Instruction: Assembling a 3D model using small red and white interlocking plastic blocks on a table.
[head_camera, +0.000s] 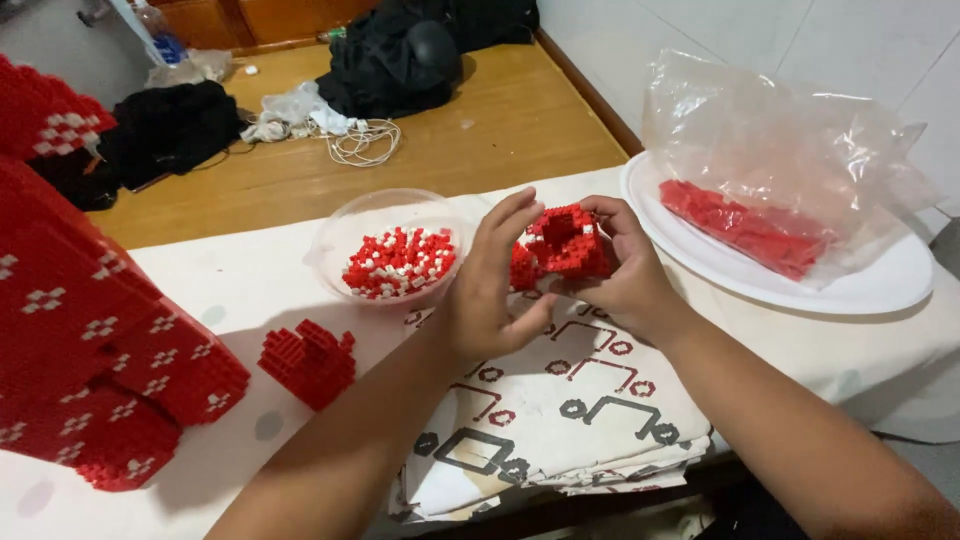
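Observation:
Both hands hold a small red brick assembly (562, 243) above the table's middle. My left hand (490, 290) grips its left side, fingers raised over a red piece. My right hand (625, 270) wraps the right side from behind. Under the hands lies a folded white instruction sheet (570, 400) with red and black diagrams. Just left of the hands sits a clear plastic bowl (340, 240) with several small red and white bricks.
A large red brick model (90, 340) with white patterns fills the left edge. A smaller red brick chunk (308, 362) lies near it. A white plate (880, 285) at right carries a clear bag of red bricks (745, 225). Behind are dark clothes and a coiled white cable (362, 142) on a wooden floor.

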